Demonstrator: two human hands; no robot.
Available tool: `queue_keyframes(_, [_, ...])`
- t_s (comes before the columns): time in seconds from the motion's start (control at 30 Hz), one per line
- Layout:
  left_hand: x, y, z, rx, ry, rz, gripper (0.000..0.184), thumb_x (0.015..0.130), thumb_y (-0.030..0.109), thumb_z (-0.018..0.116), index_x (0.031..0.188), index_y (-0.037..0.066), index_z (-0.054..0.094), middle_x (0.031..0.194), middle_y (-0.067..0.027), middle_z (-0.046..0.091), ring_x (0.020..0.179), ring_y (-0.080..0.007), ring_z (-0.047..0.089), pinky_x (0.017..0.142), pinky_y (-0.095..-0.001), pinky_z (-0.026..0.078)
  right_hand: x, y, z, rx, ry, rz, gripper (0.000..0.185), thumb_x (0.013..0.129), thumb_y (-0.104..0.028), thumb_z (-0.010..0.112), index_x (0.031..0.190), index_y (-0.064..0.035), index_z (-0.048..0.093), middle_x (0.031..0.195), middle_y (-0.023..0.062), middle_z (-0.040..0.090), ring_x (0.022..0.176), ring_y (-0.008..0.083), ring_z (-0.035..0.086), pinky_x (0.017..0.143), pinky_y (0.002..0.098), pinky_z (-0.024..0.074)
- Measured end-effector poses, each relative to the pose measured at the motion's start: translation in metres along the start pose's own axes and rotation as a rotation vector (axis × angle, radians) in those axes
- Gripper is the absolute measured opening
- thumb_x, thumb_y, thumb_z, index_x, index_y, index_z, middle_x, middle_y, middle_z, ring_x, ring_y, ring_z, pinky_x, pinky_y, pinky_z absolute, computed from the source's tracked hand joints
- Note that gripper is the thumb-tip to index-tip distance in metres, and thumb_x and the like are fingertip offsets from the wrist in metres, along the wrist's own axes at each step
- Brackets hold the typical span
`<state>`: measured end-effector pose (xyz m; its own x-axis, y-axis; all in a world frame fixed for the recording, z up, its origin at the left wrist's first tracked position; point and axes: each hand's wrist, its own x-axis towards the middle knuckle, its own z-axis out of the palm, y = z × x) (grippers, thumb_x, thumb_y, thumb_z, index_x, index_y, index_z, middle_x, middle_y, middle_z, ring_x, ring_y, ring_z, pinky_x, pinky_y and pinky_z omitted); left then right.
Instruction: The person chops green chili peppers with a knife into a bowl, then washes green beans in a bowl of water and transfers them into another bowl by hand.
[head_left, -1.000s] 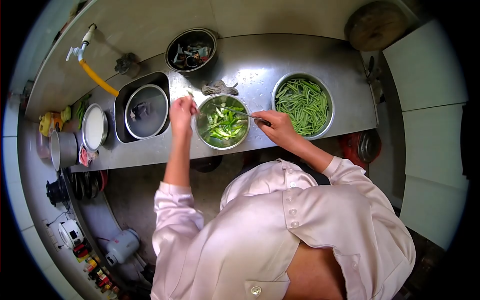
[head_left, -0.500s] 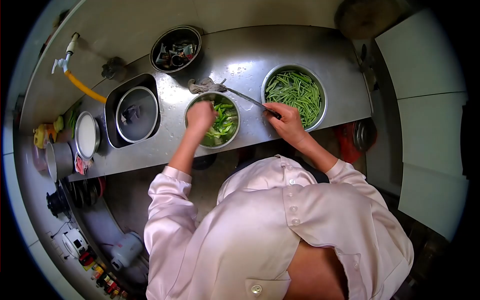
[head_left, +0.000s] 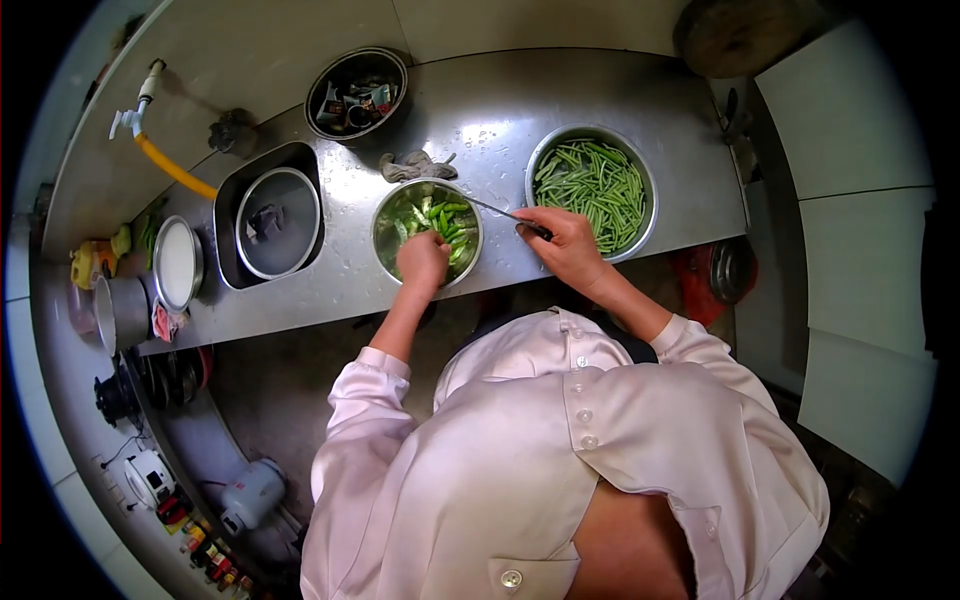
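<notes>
My left hand (head_left: 423, 261) is inside the near rim of a steel bowl (head_left: 383, 268), its fingers curled down among long green peppers (head_left: 446, 215). Whatever those fingers pinch is hidden under the hand. The black handle of a knife (head_left: 492, 209) is in my right hand (head_left: 568, 246), which is closed around it right of the bowl. Its thin blade points left, with the tip at the bowl's right rim. Close to my right hand stands a larger steel basin (head_left: 651, 212) full of cut green beans (head_left: 600, 195).
A grey rag (head_left: 415, 167) lies behind the bowl on the steel counter (head_left: 490, 90). Farther back is a dark pot (head_left: 312, 105) with packets inside. On the left, a basin (head_left: 242, 232) of water sits in the sink (head_left: 226, 205), beside a yellow hose (head_left: 172, 168).
My left hand has moved toward me and a little right, lower into the bowl. The knife in my right hand has swung slightly, and its blade has drawn away from the rag.
</notes>
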<state>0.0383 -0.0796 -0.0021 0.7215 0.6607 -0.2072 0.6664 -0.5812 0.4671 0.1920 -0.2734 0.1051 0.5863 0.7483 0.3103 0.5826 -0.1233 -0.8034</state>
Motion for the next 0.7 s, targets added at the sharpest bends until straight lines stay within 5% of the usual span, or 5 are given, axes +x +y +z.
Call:
queue_keyframes(0.07, [0.0,0.001,-0.007,-0.221,-0.005,-0.12,0.019,0.078,0.021,0.073,0.079,0.003,0.067,0.075,-0.012,0.067,0.067,-0.0267,0.065,0.061,-0.0378,0.051,0.0,0.001,0.004,0.0,0.005,-0.027,0.016,0.08,-0.008,0.068,0.096,-0.0058,0.07,0.082,0.0135,0.068,0.061,0.0247,0.064,0.055,0.0321,0.0497])
queue_keyframes(0.17, [0.009,-0.014,-0.015,-1.144,-0.347,-0.492,0.013,0.082,0.015,0.069,0.088,0.005,0.065,0.075,-0.0065,0.065,0.063,-0.017,0.058,0.062,-0.031,0.05,-0.002,-0.003,0.011,0.03,-0.01,-0.043,0.016,0.08,-0.009,0.068,0.095,-0.0072,0.07,0.082,0.0127,0.068,0.063,0.0262,0.064,0.055,0.0328,0.0504])
queue_keyframes(0.27, [-0.007,0.003,-0.039,-1.466,-0.385,-0.579,0.008,0.086,0.008,0.064,0.094,0.007,0.062,0.079,-0.0032,0.063,0.064,-0.0123,0.056,0.066,-0.0292,0.052,-0.003,-0.008,0.02,-0.019,-0.057,-0.121,0.02,0.076,-0.009,0.069,0.097,-0.0094,0.069,0.079,0.0113,0.067,0.063,0.0275,0.064,0.055,0.0346,0.0508])
queue_keyframes(0.7, [-0.035,-0.014,-0.047,-1.728,-0.316,-0.334,0.015,0.086,0.021,0.067,0.096,0.011,0.062,0.09,-0.0023,0.066,0.082,-0.0163,0.064,0.074,-0.0315,0.053,0.005,-0.045,0.035,-0.135,-0.188,-0.422,0.043,0.063,-0.006,0.073,0.105,-0.0107,0.066,0.07,0.0081,0.058,0.058,0.0273,0.059,0.05,0.0372,0.0483])
